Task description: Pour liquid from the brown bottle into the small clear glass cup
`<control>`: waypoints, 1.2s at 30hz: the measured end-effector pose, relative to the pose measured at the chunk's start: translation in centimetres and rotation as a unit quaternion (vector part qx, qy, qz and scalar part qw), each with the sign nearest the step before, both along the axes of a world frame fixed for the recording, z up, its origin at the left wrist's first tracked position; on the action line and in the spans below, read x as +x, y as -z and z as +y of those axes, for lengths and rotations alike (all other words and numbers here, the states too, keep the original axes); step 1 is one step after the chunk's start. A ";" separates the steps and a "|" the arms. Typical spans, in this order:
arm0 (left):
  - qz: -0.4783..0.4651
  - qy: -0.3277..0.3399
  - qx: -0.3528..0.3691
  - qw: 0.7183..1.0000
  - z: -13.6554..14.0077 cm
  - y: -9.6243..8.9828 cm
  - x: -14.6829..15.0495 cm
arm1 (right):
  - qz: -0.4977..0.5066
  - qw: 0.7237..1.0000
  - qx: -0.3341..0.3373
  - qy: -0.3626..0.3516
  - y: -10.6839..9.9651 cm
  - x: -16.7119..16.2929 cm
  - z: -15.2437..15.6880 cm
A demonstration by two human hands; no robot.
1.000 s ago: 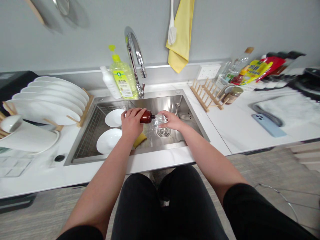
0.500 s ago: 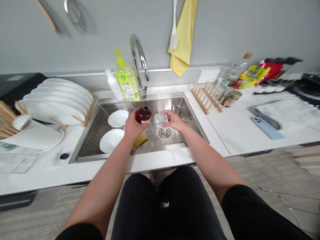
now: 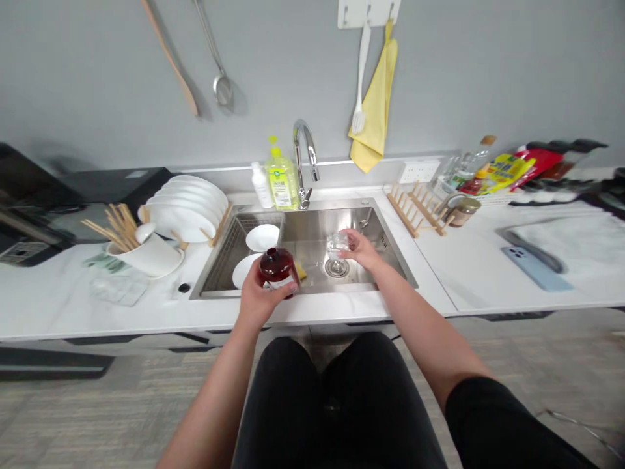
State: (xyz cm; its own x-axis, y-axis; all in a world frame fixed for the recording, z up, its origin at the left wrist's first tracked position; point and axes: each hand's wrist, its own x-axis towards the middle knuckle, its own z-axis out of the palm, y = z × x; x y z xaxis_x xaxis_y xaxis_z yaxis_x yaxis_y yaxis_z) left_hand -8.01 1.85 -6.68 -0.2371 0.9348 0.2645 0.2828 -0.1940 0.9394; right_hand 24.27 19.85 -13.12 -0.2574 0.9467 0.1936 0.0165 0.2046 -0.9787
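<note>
My left hand (image 3: pixel 262 294) is wrapped round a dark red-brown bottle (image 3: pixel 278 266) with a short open neck and a pale label. It holds the bottle upright over the sink's front edge. My right hand (image 3: pixel 360 250) grips a small clear glass (image 3: pixel 336 244) above the basin, near the drain (image 3: pixel 336 267). Behind the bottle, a white bowl (image 3: pixel 262 238) and a partly hidden white plate (image 3: pixel 244 270) lie in the wire basket of the steel sink (image 3: pixel 312 231). A bit of yellow sponge (image 3: pixel 301 271) shows beside the bottle.
A chrome faucet (image 3: pixel 307 156) rises behind the sink, with a dish soap bottle (image 3: pixel 282 182) and a white bottle (image 3: pixel 262 185) beside it. Plates (image 3: pixel 188 208) and a chopstick holder (image 3: pixel 151 254) stand left. A wooden rack (image 3: pixel 420 208), a jar (image 3: pixel 463 213) and a phone (image 3: pixel 534 267) are right.
The bottle has come back from over the basin toward me, away from the glass. My right hand still holds the glass over the sink. The camera view has shifted left and up.
</note>
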 end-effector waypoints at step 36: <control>0.155 -0.368 0.006 0.917 -8.3 4.8 -18.6 | 0.041 0.998 0.003 0.051 -7.5 3.7 -27.7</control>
State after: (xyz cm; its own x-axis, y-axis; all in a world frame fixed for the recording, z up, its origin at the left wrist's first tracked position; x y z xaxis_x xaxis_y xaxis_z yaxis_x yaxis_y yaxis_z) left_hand -26.56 -6.46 -11.50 -0.7141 0.5488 0.4347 0.5943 0.1472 0.7906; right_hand 27.93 -7.84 -5.62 -0.1423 0.9661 0.2152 -0.0425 0.2113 -0.9765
